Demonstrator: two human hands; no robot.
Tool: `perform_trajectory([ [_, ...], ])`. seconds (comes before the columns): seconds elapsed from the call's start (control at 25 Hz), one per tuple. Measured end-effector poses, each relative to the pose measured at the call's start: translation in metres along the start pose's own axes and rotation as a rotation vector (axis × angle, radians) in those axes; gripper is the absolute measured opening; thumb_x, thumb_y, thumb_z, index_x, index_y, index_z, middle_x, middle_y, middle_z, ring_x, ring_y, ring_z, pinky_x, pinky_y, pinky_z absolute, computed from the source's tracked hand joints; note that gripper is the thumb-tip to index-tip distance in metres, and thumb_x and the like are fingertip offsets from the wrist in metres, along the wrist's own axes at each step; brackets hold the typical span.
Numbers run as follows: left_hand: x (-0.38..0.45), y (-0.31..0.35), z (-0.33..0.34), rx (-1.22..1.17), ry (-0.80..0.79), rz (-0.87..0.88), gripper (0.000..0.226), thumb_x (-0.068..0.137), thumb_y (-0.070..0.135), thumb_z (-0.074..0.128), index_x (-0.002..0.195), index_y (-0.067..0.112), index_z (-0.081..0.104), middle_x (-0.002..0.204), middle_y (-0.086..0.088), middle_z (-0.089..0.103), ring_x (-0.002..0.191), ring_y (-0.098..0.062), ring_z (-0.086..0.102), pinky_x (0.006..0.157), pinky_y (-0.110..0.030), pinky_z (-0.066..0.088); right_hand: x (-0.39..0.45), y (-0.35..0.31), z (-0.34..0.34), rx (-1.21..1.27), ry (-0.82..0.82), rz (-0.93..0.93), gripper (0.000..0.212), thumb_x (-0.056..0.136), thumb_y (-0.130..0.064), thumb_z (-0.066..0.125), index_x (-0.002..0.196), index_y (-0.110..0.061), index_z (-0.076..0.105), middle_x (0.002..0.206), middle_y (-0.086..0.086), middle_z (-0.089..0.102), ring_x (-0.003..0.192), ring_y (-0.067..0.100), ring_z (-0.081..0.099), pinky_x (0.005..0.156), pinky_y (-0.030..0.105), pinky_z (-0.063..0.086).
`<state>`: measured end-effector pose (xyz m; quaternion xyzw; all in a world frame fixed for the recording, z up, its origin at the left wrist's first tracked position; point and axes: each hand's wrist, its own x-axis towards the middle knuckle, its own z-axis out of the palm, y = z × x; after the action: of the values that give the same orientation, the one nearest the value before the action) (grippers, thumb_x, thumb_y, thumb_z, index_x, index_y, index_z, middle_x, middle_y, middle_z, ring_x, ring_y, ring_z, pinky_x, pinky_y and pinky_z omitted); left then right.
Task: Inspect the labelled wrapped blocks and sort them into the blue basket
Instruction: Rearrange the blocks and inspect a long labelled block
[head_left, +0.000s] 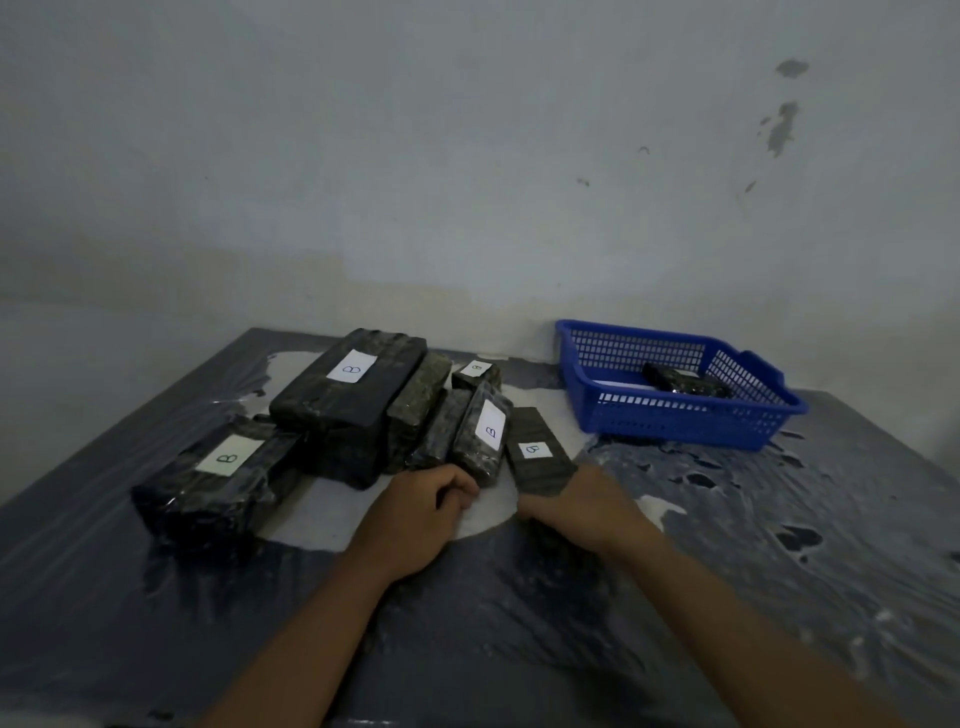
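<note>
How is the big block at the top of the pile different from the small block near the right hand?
The big block is much larger than the small block and rests on other blocks; the small block lies on the table. The right hand touches the small block; no hand touches the big block. Both are dark and carry a white label marked B.

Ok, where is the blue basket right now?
In the head view the blue basket sits at the far right of the table against the wall, right of the pile of wrapped blocks, with one block inside.

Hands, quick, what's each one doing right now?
Left hand: fingers curled, touching the near end of a labelled block; grip cannot be told.
Right hand: holds the small labelled block.
</note>
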<state>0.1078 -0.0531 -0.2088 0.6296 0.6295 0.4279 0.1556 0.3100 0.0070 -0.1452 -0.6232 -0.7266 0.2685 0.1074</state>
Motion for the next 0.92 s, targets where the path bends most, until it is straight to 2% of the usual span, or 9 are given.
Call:
perform_trajectory([
  [0.08, -0.001, 0.002, 0.0, -0.004, -0.002, -0.013, 0.025, 0.098, 0.013, 0.057, 0.098, 0.031, 0.075, 0.092, 0.021, 0.074, 0.09, 0.007, 0.067, 0.082, -0.018, 0.054, -0.003, 0.016, -0.007, -0.088, 0.119, -0.076, 0.088, 0.049, -0.076, 0.066, 0.12, -0.025, 0.059, 0.116, 0.0, 0.066, 0.105, 0.021, 0.064, 0.091, 0.041, 0.057],
  [0.24, -0.003, 0.004, 0.001, -0.074, -0.073, 0.02, 0.016, 0.099, 0.022, 0.063, 0.1, 0.033, 0.075, 0.095, 0.018, 0.075, 0.09, 0.001, 0.068, 0.083, -0.021, 0.055, -0.018, 0.05, -0.028, -0.088, 0.243, -0.229, 0.096, 0.055, -0.068, 0.075, 0.137, -0.028, 0.047, 0.123, -0.003, 0.061, 0.108, 0.019, 0.059, 0.091, 0.038, 0.053],
  [0.36, 0.004, 0.013, 0.002, -0.412, -0.036, -0.05, 0.012, 0.099, 0.03, 0.062, 0.102, 0.027, 0.074, 0.095, 0.002, 0.077, 0.08, -0.012, 0.069, 0.065, -0.025, 0.052, -0.025, 0.076, -0.043, 0.013, 0.25, -0.322, 0.095, 0.061, -0.061, 0.082, 0.142, -0.037, 0.04, 0.123, -0.014, 0.056, 0.103, 0.008, 0.058, 0.085, 0.028, 0.051],
  [0.48, 0.019, 0.038, 0.005, -0.758, -0.105, -0.267, 0.047, 0.091, 0.063, 0.058, 0.122, 0.028, 0.063, 0.111, -0.004, 0.076, 0.086, -0.024, 0.073, 0.052, -0.028, 0.051, -0.026, 0.097, -0.059, 0.072, 0.2, -0.439, 0.091, 0.066, -0.055, 0.088, 0.139, -0.052, 0.035, 0.124, -0.029, 0.051, 0.105, -0.01, 0.054, 0.08, 0.008, 0.045],
  [0.56, 0.031, 0.052, 0.007, -0.878, -0.145, -0.368, 0.061, 0.087, 0.071, 0.043, 0.128, 0.029, 0.058, 0.119, -0.003, 0.074, 0.095, -0.028, 0.075, 0.056, -0.035, 0.058, -0.032, 0.102, -0.07, 0.056, 0.097, -0.513, 0.095, 0.068, -0.055, 0.09, 0.142, -0.06, 0.03, 0.132, -0.037, 0.046, 0.114, -0.02, 0.048, 0.084, 0.001, 0.041],
  [0.68, 0.048, 0.063, 0.012, -1.095, -0.084, -0.407, 0.059, 0.094, 0.059, 0.049, 0.132, 0.016, 0.063, 0.124, -0.016, 0.072, 0.096, -0.028, 0.076, 0.069, -0.042, 0.063, -0.034, 0.105, -0.073, -0.046, -0.003, -0.557, 0.103, 0.069, -0.056, 0.089, 0.149, -0.062, 0.025, 0.132, -0.043, 0.041, 0.115, -0.028, 0.041, 0.084, -0.004, 0.037],
  [0.76, 0.053, 0.063, 0.017, -1.166, 0.079, -0.402, 0.04, 0.101, 0.036, 0.056, 0.128, 0.007, 0.065, 0.121, -0.022, 0.071, 0.088, -0.023, 0.076, 0.063, -0.034, 0.062, -0.027, 0.104, -0.072, -0.021, -0.014, -0.524, 0.105, 0.066, -0.062, 0.089, 0.15, -0.06, 0.027, 0.129, -0.041, 0.044, 0.11, -0.024, 0.048, 0.085, 0.0, 0.039],
  [0.84, 0.054, 0.053, 0.024, -1.244, 0.215, -0.369, 0.03, 0.103, 0.026, 0.056, 0.124, 0.007, 0.066, 0.12, -0.022, 0.071, 0.092, -0.025, 0.074, 0.068, -0.035, 0.062, -0.011, 0.101, -0.072, 0.156, 0.107, -0.411, 0.1, 0.06, -0.067, 0.087, 0.146, -0.057, 0.036, 0.123, -0.027, 0.055, 0.101, -0.01, 0.056, 0.083, 0.013, 0.045],
  [0.92, 0.052, 0.04, 0.031, -1.345, 0.317, -0.355, 0.027, 0.104, 0.026, 0.054, 0.125, 0.012, 0.065, 0.124, -0.021, 0.07, 0.107, -0.033, 0.071, 0.083, -0.048, 0.06, 0.008, 0.093, -0.067, 0.526, 0.235, -0.246, 0.074, 0.071, -0.055, 0.084, 0.137, -0.044, 0.051, 0.12, -0.01, 0.061, 0.094, -0.003, 0.058, 0.071, 0.021, 0.05],
])
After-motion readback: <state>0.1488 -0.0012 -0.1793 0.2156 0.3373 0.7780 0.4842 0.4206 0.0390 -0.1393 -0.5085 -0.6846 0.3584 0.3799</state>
